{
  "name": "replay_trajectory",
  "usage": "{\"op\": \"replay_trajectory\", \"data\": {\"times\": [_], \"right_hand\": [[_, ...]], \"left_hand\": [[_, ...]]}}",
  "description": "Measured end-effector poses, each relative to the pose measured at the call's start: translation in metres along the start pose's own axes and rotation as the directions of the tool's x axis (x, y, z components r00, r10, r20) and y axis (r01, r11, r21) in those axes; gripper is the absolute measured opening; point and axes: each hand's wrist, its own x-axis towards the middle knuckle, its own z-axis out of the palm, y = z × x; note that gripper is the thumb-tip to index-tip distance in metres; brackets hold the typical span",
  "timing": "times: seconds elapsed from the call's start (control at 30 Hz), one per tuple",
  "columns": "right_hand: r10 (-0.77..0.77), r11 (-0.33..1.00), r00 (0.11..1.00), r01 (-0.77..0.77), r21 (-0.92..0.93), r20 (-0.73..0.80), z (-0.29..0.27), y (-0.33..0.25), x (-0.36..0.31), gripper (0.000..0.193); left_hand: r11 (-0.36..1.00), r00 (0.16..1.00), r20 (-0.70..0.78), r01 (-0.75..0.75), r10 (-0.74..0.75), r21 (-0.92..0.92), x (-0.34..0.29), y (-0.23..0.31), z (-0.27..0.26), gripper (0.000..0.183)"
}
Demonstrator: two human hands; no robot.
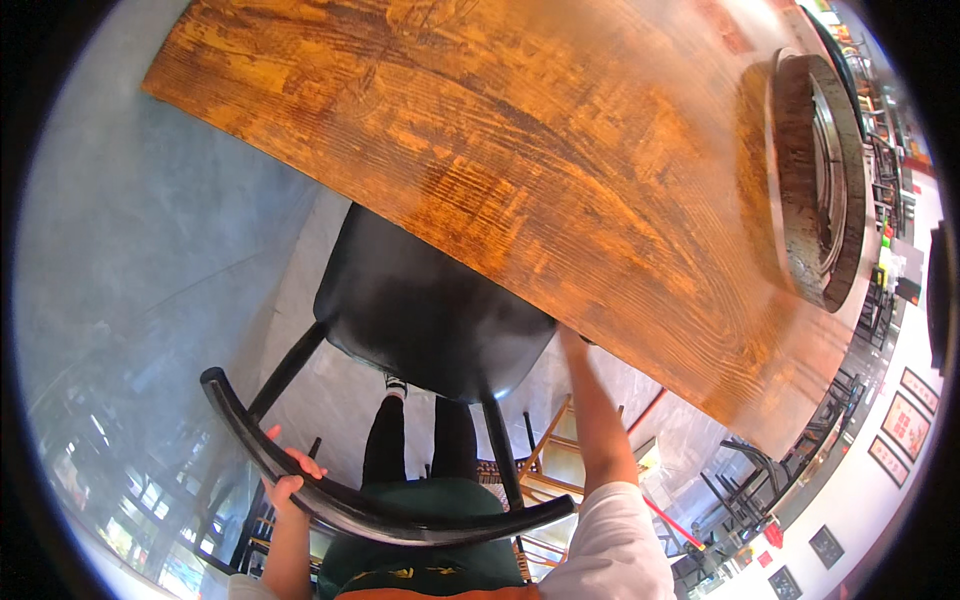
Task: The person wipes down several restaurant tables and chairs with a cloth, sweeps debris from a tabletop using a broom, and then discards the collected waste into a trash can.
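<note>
A black chair (425,300) with a smooth seat and a curved back rail stands partly under a brown wood-grain table (450,130). My left hand (288,484) grips the left part of the rail, its thumb on the near side and its fingertips showing beyond. On the right, my right forearm (600,430) reaches down past the table's near edge beside the seat. My right hand disappears under the tabletop, so its fingers and anything they touch are hidden.
A round metal-rimmed fitting (815,180) rises from the table's right end. Below and to the right stand a wooden-framed chair (560,440) and several black chairs (750,490). A red stick-like thing (675,525) slants near my right sleeve. Framed pictures (905,425) hang on the white wall.
</note>
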Motion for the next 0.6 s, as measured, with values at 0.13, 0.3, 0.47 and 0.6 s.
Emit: {"op": "replay_trajectory", "data": {"times": [0.13,0.3,0.47,0.6], "right_hand": [[-0.307,0.951,0.622,0.215,0.22,0.72,-0.031,0.007,-0.121,0.03],[-0.195,0.954,0.815,0.027,0.3,0.545,-0.135,-0.097,-0.098,0.037],[-0.349,0.878,0.882,0.19,0.439,0.316,-0.234,-0.2,-0.076,0.044],[-0.357,0.887,0.934,0.33,0.324,0.026,-0.304,-0.235,-0.041,0.045]], "left_hand": [[1.0,1.0,-0.001,0.017,-0.017,0.006,0.003,0.0,0.001,0.079],[0.986,0.991,-0.125,0.027,-0.048,-0.163,0.002,-0.006,-0.004,0.067],[0.967,0.994,-0.098,0.029,-0.055,-0.253,0.018,0.01,0.053,0.061],[0.965,0.996,-0.084,-0.001,-0.022,-0.261,0.036,0.014,0.087,0.06]]}}
